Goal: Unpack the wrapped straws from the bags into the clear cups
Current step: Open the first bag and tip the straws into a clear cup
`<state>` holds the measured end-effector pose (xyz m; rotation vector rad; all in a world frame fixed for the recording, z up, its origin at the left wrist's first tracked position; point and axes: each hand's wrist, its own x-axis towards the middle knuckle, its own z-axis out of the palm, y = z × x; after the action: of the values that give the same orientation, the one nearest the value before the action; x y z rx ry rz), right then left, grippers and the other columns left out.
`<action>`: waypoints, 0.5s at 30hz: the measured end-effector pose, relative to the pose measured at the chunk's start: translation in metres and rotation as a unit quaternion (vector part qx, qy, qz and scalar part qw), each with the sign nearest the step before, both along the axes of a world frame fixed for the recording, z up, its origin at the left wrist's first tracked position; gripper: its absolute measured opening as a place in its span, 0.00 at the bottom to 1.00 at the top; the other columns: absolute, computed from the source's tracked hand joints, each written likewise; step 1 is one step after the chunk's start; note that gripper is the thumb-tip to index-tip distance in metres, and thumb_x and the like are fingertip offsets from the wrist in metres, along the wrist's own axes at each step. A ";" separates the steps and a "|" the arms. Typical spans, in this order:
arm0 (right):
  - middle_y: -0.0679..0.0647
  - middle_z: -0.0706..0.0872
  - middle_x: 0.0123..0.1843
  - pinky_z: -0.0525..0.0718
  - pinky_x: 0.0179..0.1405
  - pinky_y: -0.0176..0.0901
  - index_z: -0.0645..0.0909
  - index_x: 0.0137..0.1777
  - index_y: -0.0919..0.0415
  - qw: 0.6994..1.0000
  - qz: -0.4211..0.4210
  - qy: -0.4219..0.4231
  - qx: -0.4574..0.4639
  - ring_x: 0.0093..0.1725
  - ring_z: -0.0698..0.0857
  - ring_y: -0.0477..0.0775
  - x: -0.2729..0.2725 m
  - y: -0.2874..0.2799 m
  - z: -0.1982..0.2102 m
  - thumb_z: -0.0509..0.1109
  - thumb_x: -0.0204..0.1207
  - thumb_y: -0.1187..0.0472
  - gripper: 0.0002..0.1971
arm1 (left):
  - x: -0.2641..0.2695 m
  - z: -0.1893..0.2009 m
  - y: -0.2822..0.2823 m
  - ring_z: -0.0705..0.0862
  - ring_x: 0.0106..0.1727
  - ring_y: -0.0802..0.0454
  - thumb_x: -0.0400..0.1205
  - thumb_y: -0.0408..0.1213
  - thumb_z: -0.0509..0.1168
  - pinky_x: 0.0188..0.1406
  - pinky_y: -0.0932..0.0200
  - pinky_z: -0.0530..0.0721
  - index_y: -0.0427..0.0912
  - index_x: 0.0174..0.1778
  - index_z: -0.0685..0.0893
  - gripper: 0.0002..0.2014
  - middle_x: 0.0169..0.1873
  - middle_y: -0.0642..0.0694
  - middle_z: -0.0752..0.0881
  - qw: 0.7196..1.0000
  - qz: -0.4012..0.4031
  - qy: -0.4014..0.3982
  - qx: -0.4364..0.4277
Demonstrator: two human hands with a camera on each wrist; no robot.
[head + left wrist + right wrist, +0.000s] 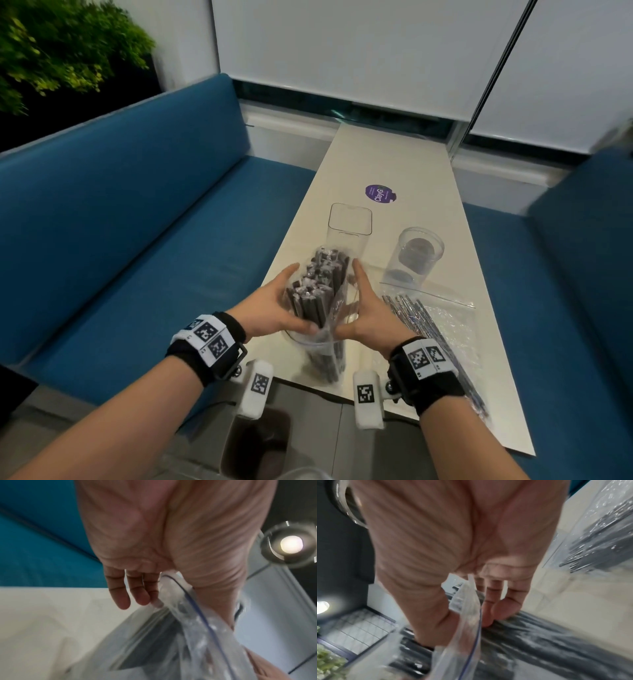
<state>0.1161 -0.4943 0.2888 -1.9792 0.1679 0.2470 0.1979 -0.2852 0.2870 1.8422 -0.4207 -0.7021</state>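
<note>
A clear zip bag (337, 301) full of dark wrapped straws (317, 291) stands upright between both hands near the table's front edge. Its lower part reaches into a clear cup (294, 338), where dark straw ends show through the wall. My left hand (274, 305) grips the bag's left side, and the blue-lined zip edge (197, 615) runs under its thumb. My right hand (366, 308) pinches the bag's right side (465, 615), fingertips pressing on the straws (522, 635). A second bag of straws (431, 325) lies flat to the right.
A tall square clear cup (350, 219) and a round clear cup (416, 255) with something dark inside stand behind the hands on the narrow white table (394, 164). A purple sticker (380, 194) lies farther back. Blue benches (137, 222) flank both sides. A bin (257, 442) sits below the table's front edge.
</note>
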 end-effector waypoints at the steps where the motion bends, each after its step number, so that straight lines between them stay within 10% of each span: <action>1: 0.38 0.67 0.86 0.88 0.69 0.61 0.33 0.91 0.40 1.000 0.010 0.006 -0.014 0.70 0.87 0.58 -0.001 0.003 -0.002 0.89 0.62 0.67 0.74 | 0.000 -0.005 0.000 0.86 0.59 0.74 0.64 0.29 0.88 0.57 0.81 0.80 0.49 0.87 0.64 0.58 0.63 0.60 0.88 1.000 -0.004 0.008 -0.009; 6: 0.49 0.68 0.86 0.90 0.67 0.59 0.42 0.92 0.38 0.999 -0.015 -0.046 -0.014 0.78 0.78 0.55 0.001 0.003 -0.009 0.89 0.62 0.70 0.70 | 0.000 -0.009 0.005 0.90 0.63 0.56 0.64 0.26 0.87 0.61 0.64 0.87 0.55 0.75 0.72 0.47 0.62 0.50 0.90 0.998 -0.009 0.012 -0.060; 11: 0.44 0.74 0.79 0.93 0.57 0.43 0.53 0.87 0.32 0.994 0.001 -0.106 0.012 0.77 0.78 0.43 0.004 -0.002 -0.009 0.88 0.63 0.73 0.64 | 0.008 -0.007 0.005 0.79 0.75 0.61 0.56 0.46 0.92 0.76 0.61 0.78 0.72 0.84 0.57 0.66 0.77 0.57 0.77 0.994 -0.069 -0.082 -0.028; 15: 0.43 0.80 0.73 0.92 0.58 0.41 0.60 0.73 0.19 0.996 0.003 -0.085 -0.009 0.71 0.84 0.40 0.004 -0.002 -0.015 0.93 0.54 0.65 0.60 | 0.007 -0.012 0.005 0.84 0.71 0.59 0.56 0.41 0.92 0.77 0.50 0.81 0.59 0.80 0.71 0.56 0.68 0.54 0.86 0.995 -0.068 -0.065 -0.032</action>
<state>0.1197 -0.4963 0.2741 -2.0090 0.0545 0.0814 0.2044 -0.2804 0.2755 1.8174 -0.6508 -0.6554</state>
